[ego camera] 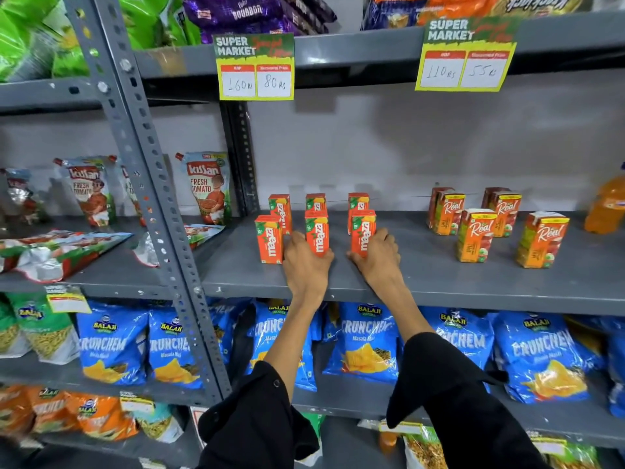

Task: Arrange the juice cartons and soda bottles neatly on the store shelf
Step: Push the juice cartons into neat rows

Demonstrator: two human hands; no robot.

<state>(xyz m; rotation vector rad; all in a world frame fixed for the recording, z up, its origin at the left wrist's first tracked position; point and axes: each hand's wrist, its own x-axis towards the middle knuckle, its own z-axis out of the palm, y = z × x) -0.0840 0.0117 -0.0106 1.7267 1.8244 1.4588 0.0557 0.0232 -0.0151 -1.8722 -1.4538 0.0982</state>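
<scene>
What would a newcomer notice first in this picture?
Two bare hands, left and right, each hold a front Maaza carton on the grey shelf, among six standing in two rows. To the right stand Real cartons; above hang two yellow price tags.

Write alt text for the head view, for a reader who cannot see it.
Two bare hands, the left hand and the right hand, each grip a front-row Maaza juice carton on a grey metal shelf. Six Maaza cartons stand in two rows, with Real juice cartons to their right.
</scene>
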